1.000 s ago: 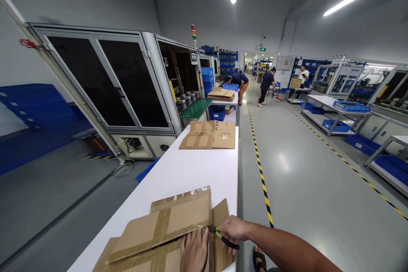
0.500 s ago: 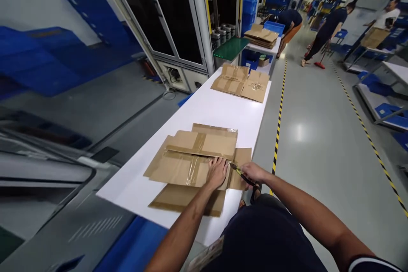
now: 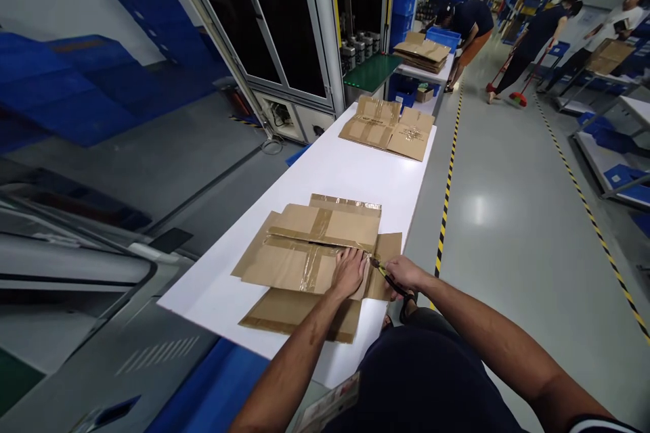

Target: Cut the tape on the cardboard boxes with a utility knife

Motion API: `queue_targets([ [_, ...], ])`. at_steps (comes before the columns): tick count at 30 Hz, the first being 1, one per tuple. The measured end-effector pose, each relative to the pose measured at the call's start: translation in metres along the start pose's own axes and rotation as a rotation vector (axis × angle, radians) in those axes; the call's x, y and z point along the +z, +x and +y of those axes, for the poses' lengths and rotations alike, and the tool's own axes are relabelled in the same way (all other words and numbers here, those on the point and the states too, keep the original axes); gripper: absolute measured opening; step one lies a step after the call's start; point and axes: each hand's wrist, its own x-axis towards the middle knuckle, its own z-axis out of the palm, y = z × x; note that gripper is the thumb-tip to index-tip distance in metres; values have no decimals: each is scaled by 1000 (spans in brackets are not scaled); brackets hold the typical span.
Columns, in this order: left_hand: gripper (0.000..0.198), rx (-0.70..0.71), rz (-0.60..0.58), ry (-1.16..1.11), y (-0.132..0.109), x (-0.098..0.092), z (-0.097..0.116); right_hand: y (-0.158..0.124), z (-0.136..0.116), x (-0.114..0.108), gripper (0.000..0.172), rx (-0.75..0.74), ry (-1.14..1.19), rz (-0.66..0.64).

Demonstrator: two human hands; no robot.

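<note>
Flattened cardboard (image 3: 289,264) with clear brown tape lies on the white table, a dark gap running between its two flaps. My left hand (image 3: 349,272) presses down on the near flap, fingers laid out over the board and fingertips at the gap. In my right hand (image 3: 405,273), closed round the handles, is a pair of pliers (image 3: 384,272) with black and yellow grips. Its jaws touch the cardboard at the right end of the gap; their exact bite is too small to make out. More cardboard sheets (image 3: 299,314) stick out underneath.
Farther along the table (image 3: 289,179) lies more flattened cardboard (image 3: 380,125). A cardboard stack (image 3: 421,53) and a blue bin (image 3: 443,39) stand beyond. A glazed machine (image 3: 284,27) borders the left. Several people are farther off, one with red brooms (image 3: 518,99).
My hands and the pliers keep nearly the same place on the cardboard. The view has shifted slightly. In the background, the people have changed posture and a broom has moved.
</note>
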Motion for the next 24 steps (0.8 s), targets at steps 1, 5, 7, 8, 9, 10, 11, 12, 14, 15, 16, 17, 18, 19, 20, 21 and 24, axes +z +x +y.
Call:
queue_targets([
  [1,23,-12,-2,3,0,0,0,3,-1,1,39,19,1,-2],
  [5,26,-34,-20,-5,0,-1,1,19,-8,4,38,140,-8,-38],
  [7,26,-34,-29,-21,1,0,0,26,-10,5,37,199,-16,-51],
  [8,26,-36,-32,-32,2,0,-1,28,-11,6,36,218,-18,-51],
  [9,25,-40,-35,-45,3,0,-1,30,-11,6,35,228,-17,-48],
  [10,24,-44,-36,-60,3,1,-2,32,-11,8,33,232,-15,-46],
  [11,24,-49,-36,-77,4,1,-3,34,-10,9,32,231,-12,-46],
  [12,23,-52,-35,-97,4,1,-4,36,-9,11,30,227,-8,-47],
  [14,23,-56,-29,-141,4,0,-5,39,-7,15,29,201,3,-55],
  [15,23,-58,-25,-164,3,-1,-5,40,-5,17,29,182,8,-60],
  [16,23,-62,-19,-187,3,-1,-5,41,-4,19,29,162,12,-65],
  [17,23,-65,-13,-209,3,-2,-6,42,-3,21,29,145,13,-69],
  [18,24,-70,-7,-231,3,-3,-6,43,-3,21,29,134,10,-72],
  [19,24,-75,0,-253,3,-3,-6,43,-2,22,29,129,3,-72],
  [20,25,-79,6,-276,3,-3,-7,42,-2,21,29,125,-6,-66],
  [21,25,-83,13,-298,3,-3,-7,40,-2,20,30,118,-17,-56],
  [24,25,-90,33,-366,3,-4,-9,33,-1,16,34,62,-46,-11],
])
